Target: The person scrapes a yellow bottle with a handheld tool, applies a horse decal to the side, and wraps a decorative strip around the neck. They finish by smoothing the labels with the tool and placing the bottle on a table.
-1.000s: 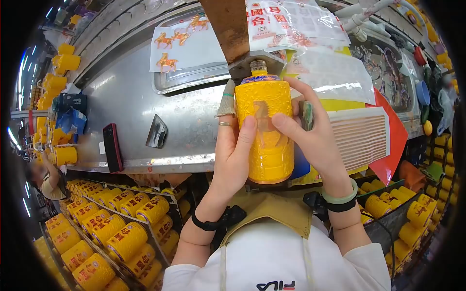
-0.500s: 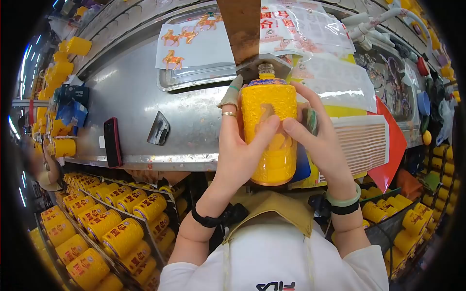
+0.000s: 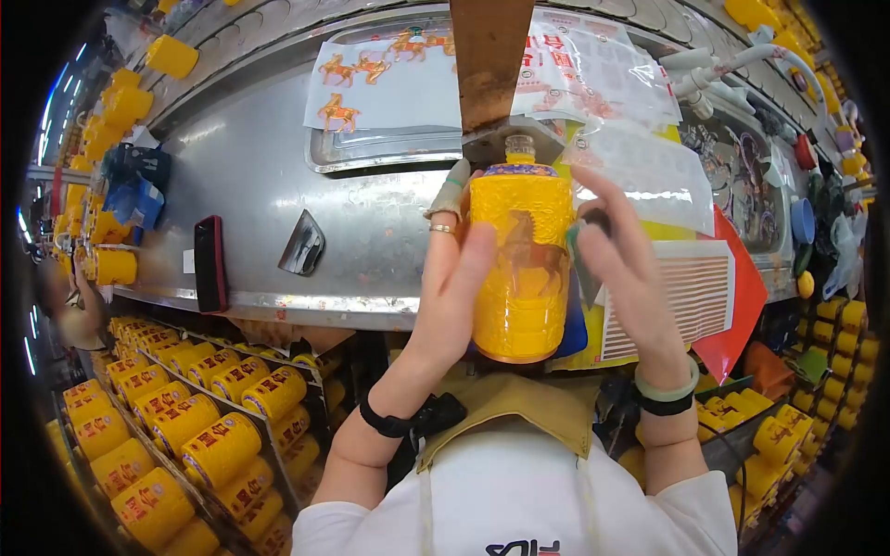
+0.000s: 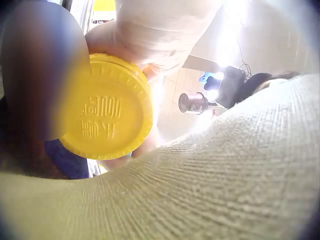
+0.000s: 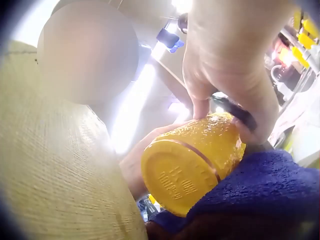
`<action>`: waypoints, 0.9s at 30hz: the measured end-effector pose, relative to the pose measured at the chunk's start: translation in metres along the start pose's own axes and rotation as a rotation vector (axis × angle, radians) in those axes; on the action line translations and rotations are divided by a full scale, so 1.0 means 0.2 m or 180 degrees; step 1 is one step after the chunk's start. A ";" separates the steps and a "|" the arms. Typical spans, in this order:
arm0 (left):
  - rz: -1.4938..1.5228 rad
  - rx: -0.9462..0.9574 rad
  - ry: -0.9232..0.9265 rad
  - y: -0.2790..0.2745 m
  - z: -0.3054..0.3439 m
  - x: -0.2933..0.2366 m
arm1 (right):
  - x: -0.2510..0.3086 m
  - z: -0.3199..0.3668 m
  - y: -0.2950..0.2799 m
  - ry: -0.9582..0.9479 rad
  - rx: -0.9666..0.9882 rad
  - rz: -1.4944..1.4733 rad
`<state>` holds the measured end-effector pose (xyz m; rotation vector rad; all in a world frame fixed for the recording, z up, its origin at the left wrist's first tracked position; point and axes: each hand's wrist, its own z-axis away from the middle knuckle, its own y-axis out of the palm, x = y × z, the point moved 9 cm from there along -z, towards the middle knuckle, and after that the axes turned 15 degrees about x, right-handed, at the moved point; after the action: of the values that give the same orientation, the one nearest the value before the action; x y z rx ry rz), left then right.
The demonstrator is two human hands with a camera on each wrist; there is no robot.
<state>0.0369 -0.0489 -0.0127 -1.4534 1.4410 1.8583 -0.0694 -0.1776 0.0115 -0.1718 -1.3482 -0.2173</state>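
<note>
A yellow textured bottle [image 3: 521, 320] with a clear glass neck lies tilted, its neck away from me and its base toward my body. A brown horse decal [image 3: 535, 258] shows on its front. My left hand [image 3: 445, 301] grips the left side, thumb along the front edge and a fabric cot on one finger. Right of the bottle, my right hand [image 3: 630, 269] holds a small dark green flat piece [image 5: 232, 107] between its fingers, fingertips at the bottle's side. The embossed bottle base [image 4: 107, 112] faces the left wrist camera. A blue cloth [image 5: 270, 175] lies under the bottle.
A metal tray [image 3: 371, 156] bears a white sheet [image 3: 389, 102] of horse decals. A brown post [image 3: 491, 69] rises beyond the bottle. Left are a phone [image 3: 210, 264] and a dark shiny piece [image 3: 302, 243]. Printed sheets [image 3: 640, 171] lie right; crates of yellow bottles [image 3: 222, 449] stand below.
Both thumbs were on the horse decal earlier. They have drawn apart, the right one off to the side, and the decal now shows uncovered. The bottle sits slightly farther right in view.
</note>
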 end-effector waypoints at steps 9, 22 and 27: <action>-0.0221 -0.0157 -0.0056 -0.09 0.13 0.02 | 0.53 -0.09 0.20 -0.1477 0.0372 0.2989; -0.0423 0.0374 -0.0657 -0.11 0.07 -0.10 | 0.70 -0.18 0.13 -0.1511 -0.0366 0.3614; -0.0614 0.0525 -0.0623 -0.06 0.11 -0.11 | 0.59 0.05 0.29 -0.2261 0.0147 0.4103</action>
<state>0.0440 -0.0188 -0.0004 -1.2470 1.2798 1.6707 -0.0396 -0.1262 0.1296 -1.0987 -1.6623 1.0436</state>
